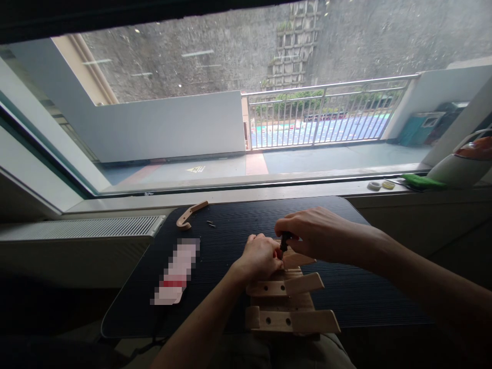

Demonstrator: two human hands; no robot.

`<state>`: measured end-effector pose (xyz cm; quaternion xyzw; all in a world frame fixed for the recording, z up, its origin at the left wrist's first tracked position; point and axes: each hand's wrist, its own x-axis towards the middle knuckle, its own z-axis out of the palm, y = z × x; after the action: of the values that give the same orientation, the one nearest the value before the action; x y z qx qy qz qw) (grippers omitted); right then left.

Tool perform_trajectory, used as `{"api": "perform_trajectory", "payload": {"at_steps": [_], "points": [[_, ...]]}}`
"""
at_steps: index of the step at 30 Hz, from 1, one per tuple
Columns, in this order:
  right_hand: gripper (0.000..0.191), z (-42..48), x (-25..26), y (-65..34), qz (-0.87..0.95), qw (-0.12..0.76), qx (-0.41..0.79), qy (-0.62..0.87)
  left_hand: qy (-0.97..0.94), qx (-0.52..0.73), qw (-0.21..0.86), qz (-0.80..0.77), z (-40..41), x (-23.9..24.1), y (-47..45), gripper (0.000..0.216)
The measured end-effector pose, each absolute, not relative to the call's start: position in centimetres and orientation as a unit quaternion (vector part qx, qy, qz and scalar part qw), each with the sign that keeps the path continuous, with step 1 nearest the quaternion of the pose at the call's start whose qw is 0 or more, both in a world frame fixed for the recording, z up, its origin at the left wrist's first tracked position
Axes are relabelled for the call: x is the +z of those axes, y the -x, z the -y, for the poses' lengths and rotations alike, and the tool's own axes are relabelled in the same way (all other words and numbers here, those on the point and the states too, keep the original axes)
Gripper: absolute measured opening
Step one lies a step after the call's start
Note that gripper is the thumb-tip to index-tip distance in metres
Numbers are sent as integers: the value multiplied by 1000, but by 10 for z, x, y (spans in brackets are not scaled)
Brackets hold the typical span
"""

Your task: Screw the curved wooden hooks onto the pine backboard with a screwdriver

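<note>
A light wooden assembly (288, 302) of flat slats with holes lies at the near edge of the dark table (230, 225). My left hand (259, 256) is closed in a fist against the assembly's far end, pinching something I cannot make out. My right hand (315, 230) is closed round a small dark tool handle (285, 240) that points down at the wood, right beside my left hand. A curved wooden piece (190, 213) lies apart at the table's far left, with small dark screws (210, 223) next to it.
A pink and white blurred packet (176, 271) lies left of my hands. A white radiator (77, 228) runs along the left. On the window sill at the right are tape rolls (380, 185), a green cloth (423, 180) and a white object (461, 164).
</note>
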<state>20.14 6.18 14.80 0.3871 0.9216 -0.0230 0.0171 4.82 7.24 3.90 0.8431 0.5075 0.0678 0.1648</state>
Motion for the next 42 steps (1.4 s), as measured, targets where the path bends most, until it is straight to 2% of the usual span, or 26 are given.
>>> {"api": "perform_trajectory", "payload": {"at_steps": [14,17,22,28,42], "points": [[15,-66,144,-192,-913,64,26,-403,-849,67,149,-502,-73,37,-49,18],[9,-64,146,-193,-918,55,10,-394,-849,63,146,-504,-74,37,-49,17],[14,-62,151,-190,-929,68,-10,-364,-848,53,136,-510,-74,38,-49,22],[13,-64,146,-187,-923,77,4,-376,-847,59,138,-511,-73,36,-49,21],[9,-66,142,-189,-923,42,4,-382,-848,57,144,-507,-70,43,-48,19]]}}
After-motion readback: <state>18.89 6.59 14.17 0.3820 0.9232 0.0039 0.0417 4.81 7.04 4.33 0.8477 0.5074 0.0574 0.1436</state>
